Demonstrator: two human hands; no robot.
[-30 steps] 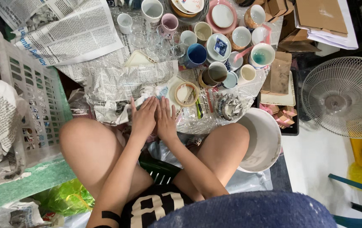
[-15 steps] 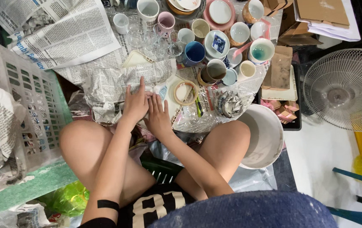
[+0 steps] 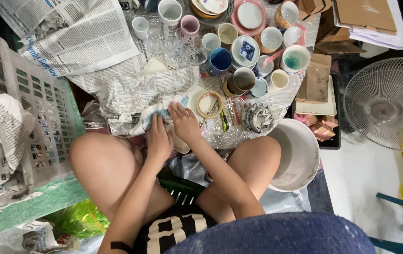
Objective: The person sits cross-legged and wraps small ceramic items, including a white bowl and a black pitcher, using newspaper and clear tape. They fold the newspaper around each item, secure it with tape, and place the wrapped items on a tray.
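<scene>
A crumpled sheet of newspaper [image 3: 152, 117] lies bunched just in front of your knees, wrapped around something you cannot see. Both of your hands are on it. Your left hand [image 3: 158, 138] is curled over the near edge of the bundle, fingers bent and gripping the paper. Your right hand [image 3: 184, 123] presses down beside it with fingers closed on the same paper, the two hands touching each other.

You sit cross-legged on the floor, bare knees spread to either side of the bundle. Just right of your right hand lies a roll of tape [image 3: 209, 104], flat on more spread newspaper. Beyond it stand many cups and bowls packed close together, among them a dark blue mug [image 3: 219, 60], a pink cup [image 3: 189, 26], a white cup [image 3: 170, 10] and a small plate with a blue pattern [image 3: 246, 51]. A few clear glasses [image 3: 173, 47] stand left of the blue mug.

Against your right knee sits a large white bucket [image 3: 297, 155]. Further right is a white floor fan [image 3: 389, 103], lying face up. To your left is a pale plastic basket [image 3: 32, 108] stuffed with newspaper.
</scene>
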